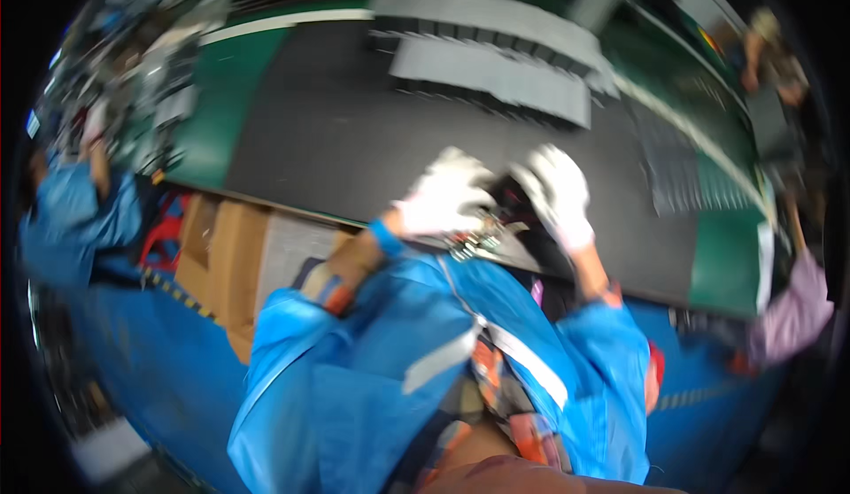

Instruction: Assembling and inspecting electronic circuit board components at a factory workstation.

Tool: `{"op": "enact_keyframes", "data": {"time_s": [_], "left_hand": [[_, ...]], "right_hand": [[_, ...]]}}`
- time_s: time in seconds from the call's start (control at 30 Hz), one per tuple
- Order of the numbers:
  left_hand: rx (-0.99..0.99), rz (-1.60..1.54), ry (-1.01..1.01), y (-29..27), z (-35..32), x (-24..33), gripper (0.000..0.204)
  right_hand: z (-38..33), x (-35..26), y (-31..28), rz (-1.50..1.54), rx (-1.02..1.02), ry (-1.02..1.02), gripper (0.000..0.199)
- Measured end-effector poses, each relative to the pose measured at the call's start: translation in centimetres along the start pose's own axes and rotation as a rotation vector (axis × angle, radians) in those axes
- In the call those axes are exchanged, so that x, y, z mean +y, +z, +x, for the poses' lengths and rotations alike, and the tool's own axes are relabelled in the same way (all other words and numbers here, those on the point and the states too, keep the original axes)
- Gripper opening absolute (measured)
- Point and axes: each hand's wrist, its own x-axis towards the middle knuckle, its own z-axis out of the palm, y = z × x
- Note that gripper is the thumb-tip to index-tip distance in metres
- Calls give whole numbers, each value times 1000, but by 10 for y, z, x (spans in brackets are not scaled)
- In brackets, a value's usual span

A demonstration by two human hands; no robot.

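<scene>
Both my hands wear white gloves and are close together at the near edge of the black work mat (310,122). My left hand (447,193) curls its fingers inward against a small dark thing (508,195), whose kind is lost in the blur. From the other side my right hand (560,195) bends its fingers over the same dark thing. Just below the left fingertips, several shiny metal pieces (476,239) show, too smeared to name. A blue band (386,238) circles my left wrist.
Two rows of grey box-like parts (491,82) stand at the back of the mat. Ribbed clear trays (686,162) lie to the right. An open cardboard box (232,259) sits below the table edge at left. Co-workers are at far left (80,211) and far right (792,308).
</scene>
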Motion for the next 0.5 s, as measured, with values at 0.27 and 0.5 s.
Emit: {"op": "enact_keyframes", "data": {"time_s": [0.27,0.5], "left_hand": [[-72,-31,22,38,43,-12,39],[-179,-38,-88,12,36,2,35]], "right_hand": [[5,15,-20,448,-61,296,14],[5,12,6,233,-386,348,26]]}}
